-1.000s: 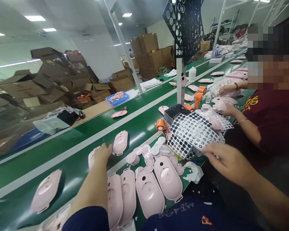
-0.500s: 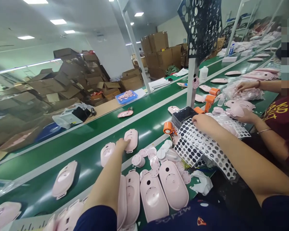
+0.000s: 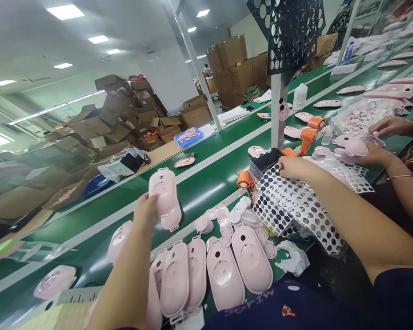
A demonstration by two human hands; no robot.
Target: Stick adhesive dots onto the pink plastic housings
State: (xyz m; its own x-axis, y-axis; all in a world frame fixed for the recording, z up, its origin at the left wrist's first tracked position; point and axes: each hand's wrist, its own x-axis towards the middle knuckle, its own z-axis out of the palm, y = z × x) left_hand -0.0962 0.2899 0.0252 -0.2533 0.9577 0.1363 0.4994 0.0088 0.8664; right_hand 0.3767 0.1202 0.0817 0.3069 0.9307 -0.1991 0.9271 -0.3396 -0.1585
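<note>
My left hand grips a pink oval plastic shell by its left edge, raised above the green belt. Partly behind it shows another pink shell. My right hand is closed, its fingertips pinching at the upper edge of a white sheet of round black stickers, next to a black stack. In front of me several pink shells lie in a row, including one with a black round spot. Behind them are small pink discs.
Orange tape dispensers stand beside a white post with a black perforated sheet hanging from it. A co-worker's hands hold a pink shell at right. A blue tray sits beyond the belt. Crumpled white paper lies close by.
My left hand has lifted a pink shell off the belt and moved left with it. My right hand stays at the sticker sheet. The view has shifted slightly.
</note>
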